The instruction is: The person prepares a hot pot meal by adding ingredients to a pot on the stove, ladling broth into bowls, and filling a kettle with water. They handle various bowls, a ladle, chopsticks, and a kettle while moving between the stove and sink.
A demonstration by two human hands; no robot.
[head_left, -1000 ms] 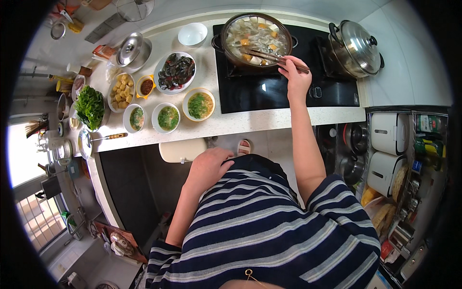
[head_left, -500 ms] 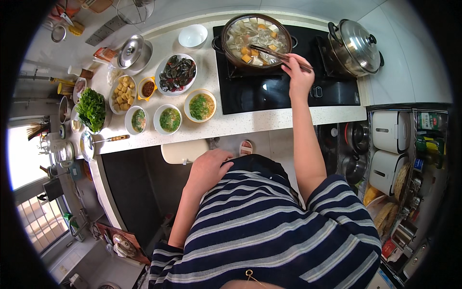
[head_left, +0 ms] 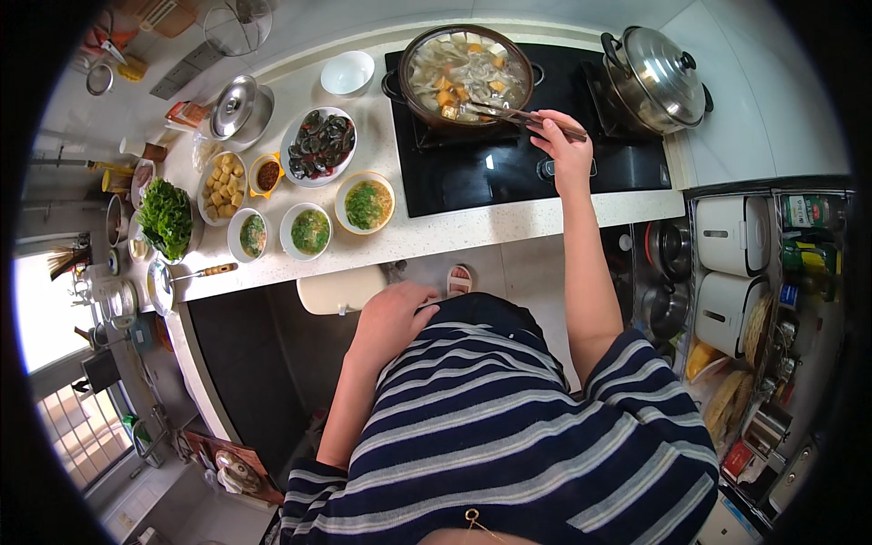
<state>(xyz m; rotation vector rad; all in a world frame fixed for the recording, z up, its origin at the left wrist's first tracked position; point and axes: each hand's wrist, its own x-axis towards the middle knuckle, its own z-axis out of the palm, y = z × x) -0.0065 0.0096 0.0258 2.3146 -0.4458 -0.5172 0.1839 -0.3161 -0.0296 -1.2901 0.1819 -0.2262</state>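
My right hand (head_left: 567,154) grips a pair of dark chopsticks (head_left: 514,115) over the cooktop. Their tips reach into the near right side of a brown two-handled pot (head_left: 421,109). Tofu cubes, orange-brown chunks and pale strands (head_left: 468,68) fill it with broth. Whether the tips pinch a piece is too small to tell. Down at my waist, my left hand (head_left: 392,318) lies open against my dark clothing, thumb apart, with nothing seen in it.
A lidded steel pot (head_left: 656,86) stands on the right of the black cooktop (head_left: 454,186). Left on the counter are a plate of dark pieces (head_left: 318,145), bowls with chopped greens (head_left: 365,203), a sauce cup (head_left: 266,174), leafy greens (head_left: 165,218) and a white bowl (head_left: 347,73).
The chopstick tips have shifted toward the pot's near right side, and my right hand sits slightly lower. The whole view has moved a little. My left hand stays at my waist.
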